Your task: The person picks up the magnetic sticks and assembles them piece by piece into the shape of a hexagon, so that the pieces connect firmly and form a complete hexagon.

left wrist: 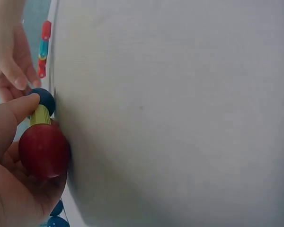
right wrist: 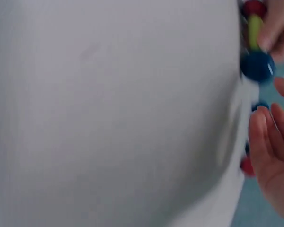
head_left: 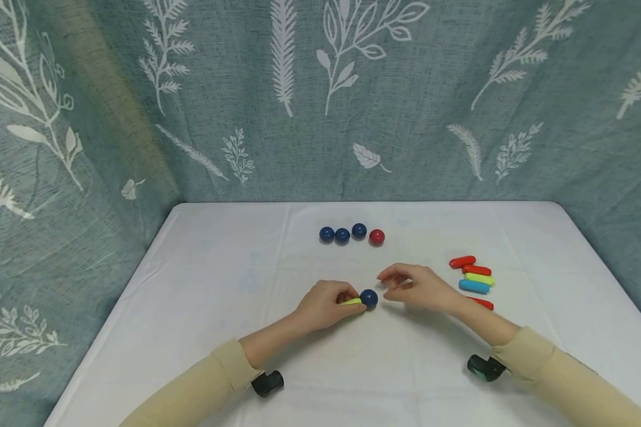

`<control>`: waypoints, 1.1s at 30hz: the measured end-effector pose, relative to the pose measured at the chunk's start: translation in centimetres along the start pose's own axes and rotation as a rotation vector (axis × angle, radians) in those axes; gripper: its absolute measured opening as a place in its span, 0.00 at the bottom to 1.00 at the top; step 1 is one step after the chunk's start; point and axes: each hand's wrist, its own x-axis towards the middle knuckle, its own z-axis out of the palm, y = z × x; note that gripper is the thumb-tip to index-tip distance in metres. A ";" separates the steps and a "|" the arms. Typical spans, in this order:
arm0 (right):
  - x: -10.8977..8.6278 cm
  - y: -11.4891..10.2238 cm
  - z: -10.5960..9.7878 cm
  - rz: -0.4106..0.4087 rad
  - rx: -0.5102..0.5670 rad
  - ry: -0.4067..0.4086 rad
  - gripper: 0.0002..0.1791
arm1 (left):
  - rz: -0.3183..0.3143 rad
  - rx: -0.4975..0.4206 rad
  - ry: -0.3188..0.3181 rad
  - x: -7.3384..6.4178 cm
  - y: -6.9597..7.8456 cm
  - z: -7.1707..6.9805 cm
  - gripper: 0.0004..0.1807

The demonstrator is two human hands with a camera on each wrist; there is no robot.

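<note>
My left hand (head_left: 328, 303) pinches a yellow-green rod (left wrist: 40, 116) between thumb and fingers. A blue ball (head_left: 369, 298) sits on the rod's right end. On its other end is a red ball (left wrist: 44, 151), seen in the left wrist view and hidden behind my left hand in the head view. Just right of the blue ball, my right hand (head_left: 419, 287) hovers with relaxed, slightly bent fingers and holds nothing. In the right wrist view its fingers (right wrist: 262, 132) are apart from the ball.
Toward the back of the white table (head_left: 219, 249) stand several blue balls (head_left: 342, 236) and a red ball (head_left: 376, 237). Beyond my right hand lie red rods (head_left: 462, 261), a yellow-green rod (head_left: 479, 279) and a blue rod (head_left: 474, 286). A patterned curtain (head_left: 310, 160) hangs behind.
</note>
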 end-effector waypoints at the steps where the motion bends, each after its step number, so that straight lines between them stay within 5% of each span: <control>1: -0.3 0.2 -0.7 -0.007 -0.043 0.041 0.17 | -0.004 0.003 0.003 -0.1 0.0 0.0 0.09; 8: -2.6 2.5 -6.3 0.079 -0.295 0.280 0.15 | -0.015 0.010 0.018 -0.4 -0.2 0.0 0.09; 19: -3.9 5.5 -8.3 0.345 -0.289 0.252 0.21 | -0.017 -0.003 0.020 -0.5 -0.3 0.3 0.08; 26: -3.4 5.6 -7.7 0.287 -0.299 0.251 0.18 | -0.027 -0.005 0.026 -0.5 -0.5 0.4 0.09; 33: -2.3 4.0 -5.4 0.084 -0.292 0.232 0.13 | -0.024 -0.008 0.028 -0.7 -0.4 0.4 0.09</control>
